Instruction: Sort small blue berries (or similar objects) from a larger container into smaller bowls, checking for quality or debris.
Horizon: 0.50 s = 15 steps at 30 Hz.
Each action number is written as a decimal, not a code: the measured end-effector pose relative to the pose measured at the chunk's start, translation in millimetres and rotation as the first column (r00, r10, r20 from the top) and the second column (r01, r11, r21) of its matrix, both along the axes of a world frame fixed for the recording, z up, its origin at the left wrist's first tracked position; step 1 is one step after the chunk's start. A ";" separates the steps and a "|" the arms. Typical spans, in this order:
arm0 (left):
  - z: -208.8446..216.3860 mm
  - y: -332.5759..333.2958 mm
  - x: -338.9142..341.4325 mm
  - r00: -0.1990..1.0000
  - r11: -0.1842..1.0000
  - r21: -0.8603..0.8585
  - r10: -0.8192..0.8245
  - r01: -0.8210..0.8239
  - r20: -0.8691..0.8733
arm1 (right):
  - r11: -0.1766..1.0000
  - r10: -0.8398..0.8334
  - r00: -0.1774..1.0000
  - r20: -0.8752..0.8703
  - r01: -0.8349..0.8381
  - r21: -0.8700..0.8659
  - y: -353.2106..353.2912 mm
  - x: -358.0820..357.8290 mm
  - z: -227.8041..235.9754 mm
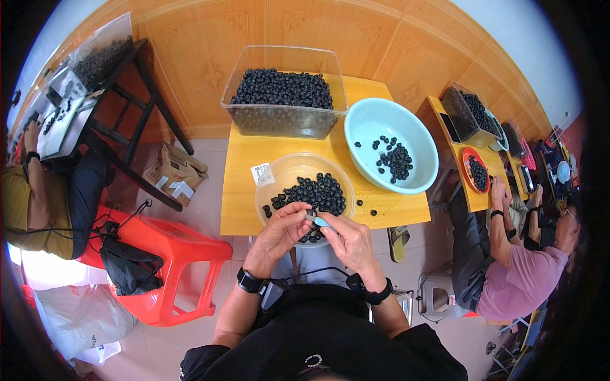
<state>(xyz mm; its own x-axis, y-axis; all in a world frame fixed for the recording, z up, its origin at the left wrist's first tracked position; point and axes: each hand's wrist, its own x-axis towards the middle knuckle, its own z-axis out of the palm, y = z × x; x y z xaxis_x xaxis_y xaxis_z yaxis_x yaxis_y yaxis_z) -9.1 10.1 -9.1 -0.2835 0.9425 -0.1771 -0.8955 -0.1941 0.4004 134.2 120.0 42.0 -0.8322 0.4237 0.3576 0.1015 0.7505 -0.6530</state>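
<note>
Over the near side of a clear round bowl (261,190), both my hands meet fingertip to fingertip. My right hand (351,242) grips a small knife-like tool by its light blue handle (323,222); its short metal end points at my left fingers. The left hand (281,230) is closed in a pinch, apparently on one small dark ball, mostly hidden by the fingers. Many more dark balls (321,190), like berries or beads, lie in the bowl beneath. To its right, a pale blue basin (422,140) holds a smaller heap of them.
A clear rectangular tub (273,120) full of dark balls stands at the back of the yellow table (248,216). Two loose balls lie near its front edge. A red stool (171,254) with a black bag is at left. People work at tables on both sides.
</note>
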 end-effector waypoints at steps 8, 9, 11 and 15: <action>0.6 -1.2 0.9 1.000 1.000 -0.002 -0.009 0.009 0.027 | 0.999 -0.032 0.999 -0.024 0.032 0.009 3.0 0.2 0.2; -0.9 -1.2 0.9 0.999 1.000 0.001 -0.001 0.000 0.045 | 1.000 -0.026 1.000 -0.015 0.026 0.013 2.6 0.9 2.2; -1.8 -1.1 0.8 0.998 1.000 0.004 0.008 -0.008 0.063 | 1.000 -0.020 1.000 -0.006 0.021 0.017 1.8 1.5 3.8; 1.7 -0.6 1.4 0.999 1.000 0.013 0.004 -0.005 0.044 | 1.000 0.005 1.000 -0.004 -0.004 0.024 -0.8 0.8 3.1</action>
